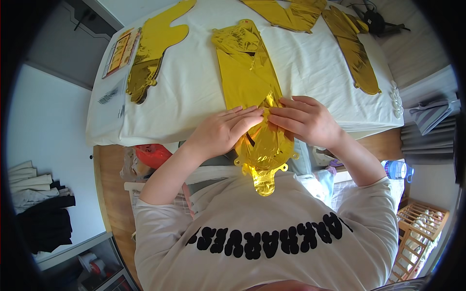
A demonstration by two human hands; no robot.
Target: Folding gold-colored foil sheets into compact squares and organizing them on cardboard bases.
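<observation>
One bench with white cloth [184, 92], bearing at its middle one long gold foil piece [247, 72], its near end overhanging the front edge; left hand [223, 131] laid on it with fingers together, right hand [310, 121] bent over its right side (whether either pinches the foil cannot be told). Also on the cloth: a second foil piece [158, 39] at left beside a printed card [120, 52], a third [291, 14] at the far edge, a fourth [352, 51] at right. Room: wooden floor [114, 194], red bag [153, 155] below the bench, blue bottle [398, 169] and slatted wooden rack [420, 220] at right.
</observation>
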